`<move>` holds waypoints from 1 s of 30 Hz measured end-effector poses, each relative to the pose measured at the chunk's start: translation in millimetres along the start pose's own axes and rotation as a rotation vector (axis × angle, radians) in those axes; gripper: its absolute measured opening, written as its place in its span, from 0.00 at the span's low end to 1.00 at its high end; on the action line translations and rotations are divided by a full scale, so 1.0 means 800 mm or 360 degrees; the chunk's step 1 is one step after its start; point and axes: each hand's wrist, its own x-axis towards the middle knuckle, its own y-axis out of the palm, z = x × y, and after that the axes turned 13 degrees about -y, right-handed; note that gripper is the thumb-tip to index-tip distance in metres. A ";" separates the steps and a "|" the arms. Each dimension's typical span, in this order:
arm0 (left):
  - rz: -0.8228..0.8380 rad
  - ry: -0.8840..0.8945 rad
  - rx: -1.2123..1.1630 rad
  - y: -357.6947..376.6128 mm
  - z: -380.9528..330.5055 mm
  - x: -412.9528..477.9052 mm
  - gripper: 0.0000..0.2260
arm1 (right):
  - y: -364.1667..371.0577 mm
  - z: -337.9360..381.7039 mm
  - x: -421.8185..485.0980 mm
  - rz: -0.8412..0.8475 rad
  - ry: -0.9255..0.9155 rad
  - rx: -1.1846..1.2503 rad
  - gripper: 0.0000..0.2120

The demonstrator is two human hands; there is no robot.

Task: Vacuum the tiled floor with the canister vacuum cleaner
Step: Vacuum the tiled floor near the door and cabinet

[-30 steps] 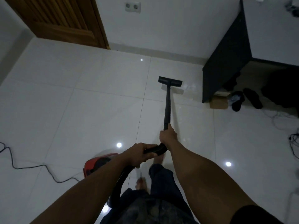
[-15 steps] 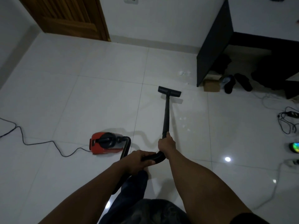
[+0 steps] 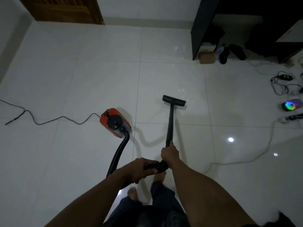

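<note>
A red and black canister vacuum [image 3: 115, 122] sits on the white tiled floor [image 3: 98, 79] left of centre. Its black hose [image 3: 118, 154] curves from the canister down toward me. My left hand [image 3: 141, 169] grips the hose's ribbed end near the handle bend. Just ahead of it, my right hand [image 3: 168, 154] grips the lower end of the black wand [image 3: 170, 123]. The wand runs forward to the flat floor nozzle [image 3: 174, 100], which rests on the tiles.
The vacuum's power cord [image 3: 49, 120] trails left across the floor. A dark desk panel [image 3: 199, 28], a cardboard box [image 3: 207, 57] and black shoes [image 3: 232, 52] stand at the back right. Cables [image 3: 282, 83], a glowing device [image 3: 291, 105] and a white cord [image 3: 246, 161] lie at right. A wooden door [image 3: 65, 10] is at back left.
The nozzle has been pulled back from the desk toward me. I have stepped backward, so the canister, earlier beside my legs, now lies ahead at left. Both hands keep their hold.
</note>
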 end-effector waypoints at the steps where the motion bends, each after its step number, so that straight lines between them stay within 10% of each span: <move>1: 0.0013 -0.0010 0.0024 0.011 0.011 -0.006 0.21 | 0.010 -0.014 -0.012 -0.0013 0.0025 0.0016 0.35; 30: 0.0084 0.0084 0.0182 0.122 0.158 -0.116 0.20 | 0.147 -0.139 -0.156 0.0028 0.0176 -0.0071 0.34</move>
